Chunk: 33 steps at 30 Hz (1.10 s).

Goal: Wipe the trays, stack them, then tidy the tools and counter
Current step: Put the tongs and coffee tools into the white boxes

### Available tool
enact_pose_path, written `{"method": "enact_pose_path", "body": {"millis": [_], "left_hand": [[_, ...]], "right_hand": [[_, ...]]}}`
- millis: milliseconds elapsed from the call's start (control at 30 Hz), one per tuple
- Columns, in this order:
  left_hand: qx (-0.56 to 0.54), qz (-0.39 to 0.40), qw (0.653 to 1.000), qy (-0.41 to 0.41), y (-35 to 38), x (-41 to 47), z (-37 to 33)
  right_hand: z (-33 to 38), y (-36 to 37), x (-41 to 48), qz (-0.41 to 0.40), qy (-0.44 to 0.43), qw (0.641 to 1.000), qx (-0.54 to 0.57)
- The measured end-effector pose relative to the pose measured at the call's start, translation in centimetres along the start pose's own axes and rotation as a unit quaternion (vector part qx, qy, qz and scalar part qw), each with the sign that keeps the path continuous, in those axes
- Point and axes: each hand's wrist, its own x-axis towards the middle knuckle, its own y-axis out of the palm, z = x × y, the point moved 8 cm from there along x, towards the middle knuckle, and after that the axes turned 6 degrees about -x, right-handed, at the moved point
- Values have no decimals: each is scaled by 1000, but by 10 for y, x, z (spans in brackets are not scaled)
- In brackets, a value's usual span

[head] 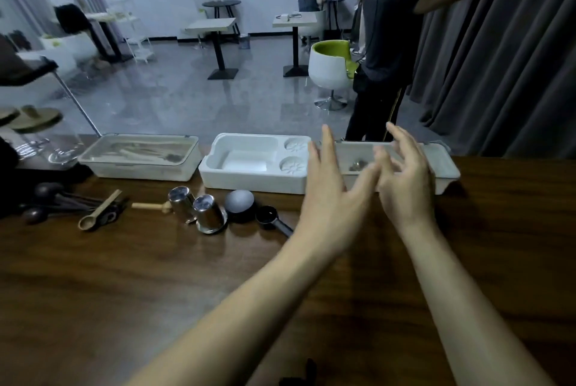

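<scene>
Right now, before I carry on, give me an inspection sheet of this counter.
Surface: wooden counter, near half bare.
Job's things: white foam tray open at centre; lidded tray to its left; a third tray behind the hands.
Clutter: two steel cups, wooden spoon, dark scoops.
Grippers: left hand and right hand open, empty.
Cables: nothing seen.
Surroundings: person standing beyond the counter.

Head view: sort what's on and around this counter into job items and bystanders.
Job items:
- lidded tray
- white foam tray
- right-hand tray
- wooden spoon
- dark spoons
- two steel cups
- black scoop
- counter

Bystanders:
- green and white chair
- café tables
- curtain
</scene>
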Motion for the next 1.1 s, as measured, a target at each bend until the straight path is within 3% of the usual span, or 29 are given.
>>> {"method": "enact_pose_path", "body": {"millis": [133,267,467,900,1100], "left_hand": [[36,-61,997,21,-81,26,9],[77,-55,995,22,-138,45,40],[157,-36,987,-23,-205,79,100],[158,17,980,-122,-230,119,163],[201,53,962,-175,-235,136,172]], "right_hand": [[54,50,-6,97,-22,995,15],[81,93,-15,190,-20,978,-80],[72,132,-12,262,15,941,-211],[22,185,-5,378,156,848,-338],[5,196,5,387,165,851,-314]]}}
